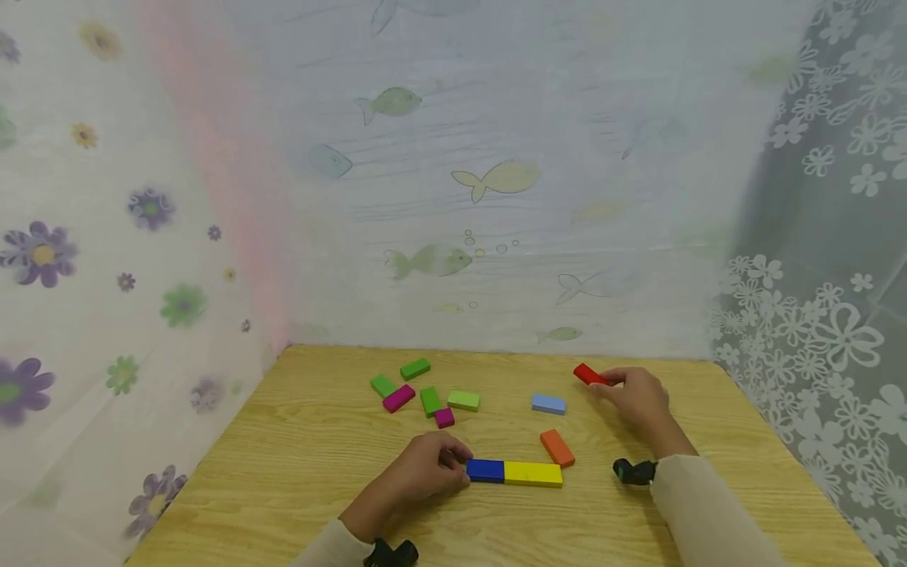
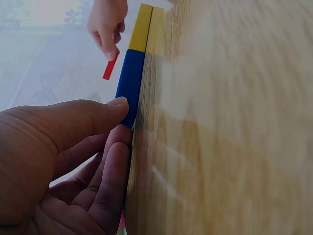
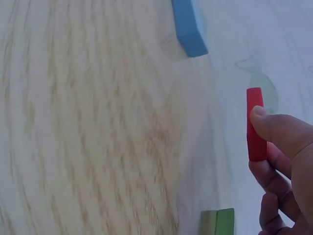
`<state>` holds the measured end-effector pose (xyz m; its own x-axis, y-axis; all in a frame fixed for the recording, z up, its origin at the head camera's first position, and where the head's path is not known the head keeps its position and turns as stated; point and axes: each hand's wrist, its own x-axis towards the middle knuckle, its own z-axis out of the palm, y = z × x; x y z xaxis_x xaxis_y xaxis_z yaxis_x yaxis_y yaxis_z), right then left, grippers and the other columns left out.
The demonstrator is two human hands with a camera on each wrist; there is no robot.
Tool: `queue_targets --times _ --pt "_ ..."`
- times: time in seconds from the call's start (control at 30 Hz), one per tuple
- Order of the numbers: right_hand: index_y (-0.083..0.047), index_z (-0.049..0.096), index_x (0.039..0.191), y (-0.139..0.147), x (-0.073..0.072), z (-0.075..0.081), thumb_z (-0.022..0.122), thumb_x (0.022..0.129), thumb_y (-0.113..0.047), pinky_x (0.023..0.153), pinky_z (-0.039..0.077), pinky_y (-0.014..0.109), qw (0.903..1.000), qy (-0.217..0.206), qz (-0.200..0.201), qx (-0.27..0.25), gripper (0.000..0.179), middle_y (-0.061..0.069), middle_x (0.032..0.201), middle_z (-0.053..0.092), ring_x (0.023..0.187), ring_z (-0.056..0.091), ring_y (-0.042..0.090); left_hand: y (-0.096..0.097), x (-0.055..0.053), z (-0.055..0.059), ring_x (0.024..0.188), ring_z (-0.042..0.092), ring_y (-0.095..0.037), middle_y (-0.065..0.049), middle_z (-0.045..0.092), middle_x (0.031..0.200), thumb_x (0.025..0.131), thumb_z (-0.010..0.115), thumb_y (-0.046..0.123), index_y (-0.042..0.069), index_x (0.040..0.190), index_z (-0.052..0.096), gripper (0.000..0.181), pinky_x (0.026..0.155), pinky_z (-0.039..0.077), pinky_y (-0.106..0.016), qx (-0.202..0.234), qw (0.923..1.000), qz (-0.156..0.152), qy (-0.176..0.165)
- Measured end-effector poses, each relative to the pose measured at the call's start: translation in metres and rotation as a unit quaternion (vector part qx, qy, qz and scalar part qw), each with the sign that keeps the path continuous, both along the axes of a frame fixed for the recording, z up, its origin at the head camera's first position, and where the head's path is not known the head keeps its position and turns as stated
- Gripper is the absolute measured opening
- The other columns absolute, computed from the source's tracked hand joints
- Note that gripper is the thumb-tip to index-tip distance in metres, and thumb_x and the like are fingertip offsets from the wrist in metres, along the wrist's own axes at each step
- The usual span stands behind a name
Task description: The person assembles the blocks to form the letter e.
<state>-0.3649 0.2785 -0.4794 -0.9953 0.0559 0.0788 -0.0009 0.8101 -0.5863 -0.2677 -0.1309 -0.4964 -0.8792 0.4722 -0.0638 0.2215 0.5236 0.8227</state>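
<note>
My left hand [image 1: 428, 465] pinches the left end of a dark blue block [image 1: 485, 471] between thumb and fingers. The blue block lies flat on the table, end to end with a yellow block [image 1: 533, 473] on its right; the two form one straight row. In the left wrist view, my thumb presses one face of the blue block [image 2: 130, 78]. Farther right and back, my right hand [image 1: 638, 398] pinches a red block [image 1: 590, 374] by one end. The right wrist view has the thumb across the red block [image 3: 254, 132], fingers behind it.
An orange block [image 1: 557, 448] lies just behind the yellow one. Left of the red block is a light blue block [image 1: 549, 404]. Several green blocks [image 1: 464, 401] and two magenta blocks [image 1: 399, 398] are scattered at the back left. A patterned curtain [image 1: 496, 236] hangs behind the wooden table [image 1: 298, 441].
</note>
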Motion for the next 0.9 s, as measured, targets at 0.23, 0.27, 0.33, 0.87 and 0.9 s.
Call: queue_targets --times 0.23,0.27,0.33,0.87,0.9 --pt "-0.010 0.071 0.132 -0.003 0.005 -0.004 0.076 0.092 -0.050 0.073 0.050 0.036 0.9967 -0.008 0.000 -0.081 0.057 0.019 0.132 0.066 0.104 0.057 0.033 0.000 0.002 0.003 0.091 0.067 -0.012 0.001 0.069 0.104 0.088 0.084 0.017 0.016 0.110 0.077 0.024 0.079 0.058 -0.029 0.008 1.0000 -0.005 0.000" --pt "-0.010 0.071 0.132 -0.003 0.005 -0.005 0.075 0.092 -0.051 0.077 0.052 0.039 0.9966 -0.004 0.001 -0.082 0.057 0.019 0.133 0.065 0.109 0.057 0.036 0.000 0.002 0.003 0.091 0.067 -0.012 0.001 0.069 0.104 0.087 0.084 0.017 0.015 0.110 0.077 0.024 0.079 0.058 -0.029 0.009 0.9999 -0.005 0.001" --pt "-0.010 0.071 0.132 -0.005 0.008 -0.006 0.075 0.092 -0.052 0.086 0.053 0.047 0.9964 0.006 0.003 -0.085 0.058 0.020 0.136 0.064 0.118 0.056 0.039 0.000 0.002 0.002 0.091 0.067 -0.012 0.001 0.069 0.104 0.087 0.084 0.017 0.015 0.110 0.076 0.024 0.079 0.058 -0.028 0.010 0.9999 -0.005 0.002" --pt "-0.010 0.073 0.129 -0.022 0.024 -0.009 0.076 0.091 -0.051 0.099 0.053 0.056 0.9968 0.017 0.014 -0.077 0.055 0.019 0.133 0.067 0.126 0.055 0.044 0.000 0.002 0.002 0.091 0.067 -0.011 0.001 0.069 0.106 0.088 0.084 0.018 0.016 0.110 0.076 0.024 0.079 0.057 -0.028 0.011 0.9999 -0.005 0.002" --pt "-0.011 0.073 0.129 -0.024 0.025 -0.009 0.077 0.091 -0.051 0.098 0.053 0.056 0.9968 0.014 0.015 -0.077 0.055 0.019 0.133 0.067 0.126 0.056 0.044 0.000 0.002 0.002 0.091 0.067 -0.011 0.001 0.069 0.105 0.088 0.084 0.018 0.016 0.110 0.076 0.024 0.079 0.057 -0.028 0.012 0.9999 -0.005 0.002"
